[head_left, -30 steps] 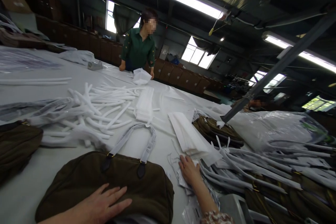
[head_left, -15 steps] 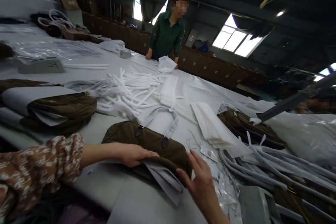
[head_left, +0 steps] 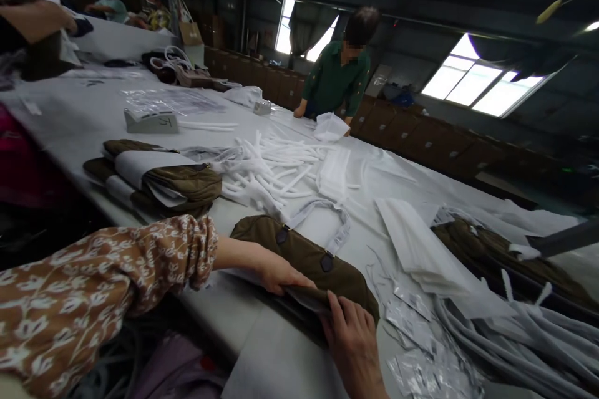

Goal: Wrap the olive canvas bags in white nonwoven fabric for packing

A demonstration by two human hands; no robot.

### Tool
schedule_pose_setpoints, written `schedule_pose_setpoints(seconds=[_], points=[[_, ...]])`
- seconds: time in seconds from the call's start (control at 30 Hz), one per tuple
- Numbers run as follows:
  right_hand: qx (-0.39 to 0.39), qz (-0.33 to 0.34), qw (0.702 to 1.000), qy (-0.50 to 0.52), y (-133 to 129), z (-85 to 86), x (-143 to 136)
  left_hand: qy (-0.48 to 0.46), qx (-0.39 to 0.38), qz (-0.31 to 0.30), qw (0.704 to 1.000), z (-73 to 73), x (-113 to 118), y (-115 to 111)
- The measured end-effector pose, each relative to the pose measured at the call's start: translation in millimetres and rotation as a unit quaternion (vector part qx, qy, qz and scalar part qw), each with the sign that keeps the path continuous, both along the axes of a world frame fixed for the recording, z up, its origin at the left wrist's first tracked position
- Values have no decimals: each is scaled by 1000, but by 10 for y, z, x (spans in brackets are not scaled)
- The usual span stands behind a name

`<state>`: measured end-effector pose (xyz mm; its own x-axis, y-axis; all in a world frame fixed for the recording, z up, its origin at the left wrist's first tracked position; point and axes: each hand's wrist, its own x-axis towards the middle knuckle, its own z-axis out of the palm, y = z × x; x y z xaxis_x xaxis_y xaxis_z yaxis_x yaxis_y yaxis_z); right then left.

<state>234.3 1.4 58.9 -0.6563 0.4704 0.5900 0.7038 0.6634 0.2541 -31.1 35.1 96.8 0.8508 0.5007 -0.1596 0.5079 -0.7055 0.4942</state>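
An olive-brown bag [head_left: 346,280] lies on the white table in front of me, its wrapped handle [head_left: 339,230] looped away from me. My left hand [head_left: 276,269] grips the near edge of the bag at its middle, thumb and fingers pressed together on the fabric. Close beside it, my right hand [head_left: 350,330] has its fingers curled over the bag's right part. Between the hands a little pale paper shows under the bag's edge; the fingertips underneath are hidden.
Stacked olive bags [head_left: 182,184] lie at left, white tubes [head_left: 281,165] beyond. White foam sheets [head_left: 412,249], small clear packets [head_left: 421,349] and grey wrapped straps [head_left: 515,336] lie at right. A person in green [head_left: 334,84] stands at the far edge.
My right hand has closed over the bag's edge, nearer my left hand. The paper that stuck out of the bag is now mostly out of sight. The view has shifted left.
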Motion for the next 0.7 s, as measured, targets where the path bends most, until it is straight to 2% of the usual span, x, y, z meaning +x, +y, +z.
schedule_pose_setpoints(seconds=[0.07, 0.13, 0.3, 0.43, 0.5, 0.57, 0.63, 0.7], points=[[-2, 26, 1000, -13, -15, -36, 7, 8, 15, -27, 999, -32, 7, -20], [-4, 47, 999, -24, -19, -87, 42, 25, 39, -26, 999, -67, 30, -56], [-7, 82, 996, -34, 74, -225, 193, 39, 109, 21, 993, -227, 149, -201], [-11, 69, 998, 4, 61, -196, 254, 35, 127, 50, 990, -350, 197, -274], [-37, 59, 998, -8, -63, -139, 235, 28, 120, 46, 991, -372, 196, -281], [-56, 105, 992, -37, -265, -141, 183, 26, 126, 50, 990, -392, 197, -282], [-61, 157, 984, -51, -501, -266, 108, 35, 139, 65, 988, -430, 212, -287], [-60, 164, 984, -41, -713, -505, 25, 43, 153, 83, 984, -479, 239, -295]])
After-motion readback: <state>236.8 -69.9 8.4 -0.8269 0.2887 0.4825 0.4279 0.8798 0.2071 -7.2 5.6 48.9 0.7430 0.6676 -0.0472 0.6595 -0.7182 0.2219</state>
